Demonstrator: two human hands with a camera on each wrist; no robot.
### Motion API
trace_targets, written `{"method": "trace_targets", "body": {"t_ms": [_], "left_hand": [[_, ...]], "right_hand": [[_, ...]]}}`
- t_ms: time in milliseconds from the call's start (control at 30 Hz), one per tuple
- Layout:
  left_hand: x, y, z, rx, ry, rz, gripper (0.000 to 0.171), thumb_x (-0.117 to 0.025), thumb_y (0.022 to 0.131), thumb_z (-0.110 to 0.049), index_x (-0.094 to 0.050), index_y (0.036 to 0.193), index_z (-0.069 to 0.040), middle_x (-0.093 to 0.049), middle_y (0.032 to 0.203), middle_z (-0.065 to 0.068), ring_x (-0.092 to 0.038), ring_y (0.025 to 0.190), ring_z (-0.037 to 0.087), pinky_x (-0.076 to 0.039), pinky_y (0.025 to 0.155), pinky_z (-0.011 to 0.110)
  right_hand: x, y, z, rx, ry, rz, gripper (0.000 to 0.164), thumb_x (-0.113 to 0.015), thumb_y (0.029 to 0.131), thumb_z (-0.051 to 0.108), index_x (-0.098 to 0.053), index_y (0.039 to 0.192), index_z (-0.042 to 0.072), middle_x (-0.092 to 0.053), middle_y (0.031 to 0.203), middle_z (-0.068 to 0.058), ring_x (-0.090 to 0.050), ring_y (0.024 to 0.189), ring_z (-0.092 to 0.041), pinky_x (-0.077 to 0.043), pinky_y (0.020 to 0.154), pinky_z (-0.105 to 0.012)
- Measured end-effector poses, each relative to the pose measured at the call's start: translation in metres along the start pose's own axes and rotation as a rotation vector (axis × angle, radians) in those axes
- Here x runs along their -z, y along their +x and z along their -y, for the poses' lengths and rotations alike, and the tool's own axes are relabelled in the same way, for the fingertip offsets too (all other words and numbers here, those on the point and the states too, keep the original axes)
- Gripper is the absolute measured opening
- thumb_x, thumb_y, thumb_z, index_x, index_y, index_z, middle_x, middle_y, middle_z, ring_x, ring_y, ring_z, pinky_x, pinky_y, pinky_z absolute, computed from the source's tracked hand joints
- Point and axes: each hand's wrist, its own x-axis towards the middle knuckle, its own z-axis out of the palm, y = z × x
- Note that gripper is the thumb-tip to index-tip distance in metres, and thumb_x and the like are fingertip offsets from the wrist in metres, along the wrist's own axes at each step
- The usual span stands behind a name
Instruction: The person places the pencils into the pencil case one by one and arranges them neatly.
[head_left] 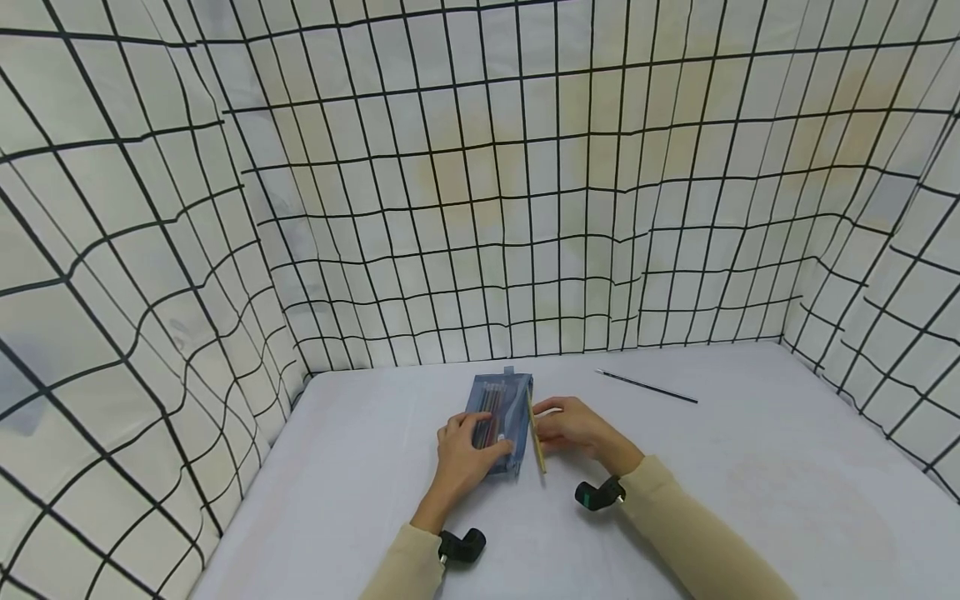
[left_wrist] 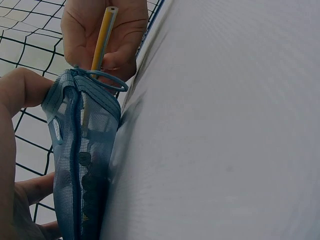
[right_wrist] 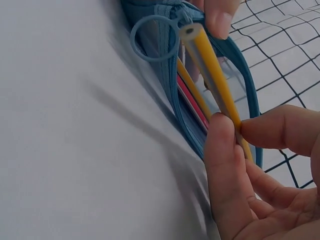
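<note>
A blue mesh zip pencil case [head_left: 515, 410] lies on the white table, several pencils showing through its top. My left hand [head_left: 462, 454] grips it from the near left, the thumb at its unzipped edge. Between thumb and fingertips, my right hand [head_left: 573, 427] pinches a yellow pencil [right_wrist: 215, 75] just right of the case. The pencil is tilted across the opening, its flat end toward the right wrist camera; its far end is hidden. Inside the opening show another yellow pencil and a red one [right_wrist: 191, 101]. A ring-shaped zip pull [right_wrist: 136, 40] hangs at the case's near corner.
A dark pencil [head_left: 648, 386] lies on the table farther back, to the right of the case. White walls with a black grid [head_left: 480, 250] enclose the table [head_left: 337, 467] at the back and both sides. Each wrist carries a small black camera [head_left: 600, 495].
</note>
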Motion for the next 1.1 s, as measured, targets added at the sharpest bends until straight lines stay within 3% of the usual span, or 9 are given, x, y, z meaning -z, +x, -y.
{"method": "trace_targets", "body": {"t_ms": [567, 1100], "left_hand": [[0.0, 0.001, 0.001, 0.003, 0.007, -0.012, 0.066, -0.077, 0.079, -0.049, -0.063, 0.135, -0.015, -0.042, 0.152, 0.019, -0.035, 0.137, 0.039, -0.038, 0.107, 0.064], [-0.002, 0.001, 0.001, 0.002, 0.01, -0.018, 0.067, -0.077, 0.079, -0.049, -0.063, 0.135, -0.015, -0.042, 0.152, 0.018, -0.034, 0.137, 0.039, -0.038, 0.108, 0.063]], "right_hand": [[-0.023, 0.022, 0.009, -0.048, 0.076, -0.101, 0.047, -0.068, 0.092, 0.002, -0.055, 0.137, -0.002, -0.073, 0.11, -0.018, -0.071, 0.086, -0.017, -0.061, 0.071, -0.029], [-0.031, 0.032, 0.01, -0.058, 0.12, -0.117, 0.043, -0.064, 0.094, -0.002, -0.053, 0.135, -0.005, -0.073, 0.101, -0.017, -0.071, 0.081, -0.018, -0.062, 0.074, -0.032]]}}
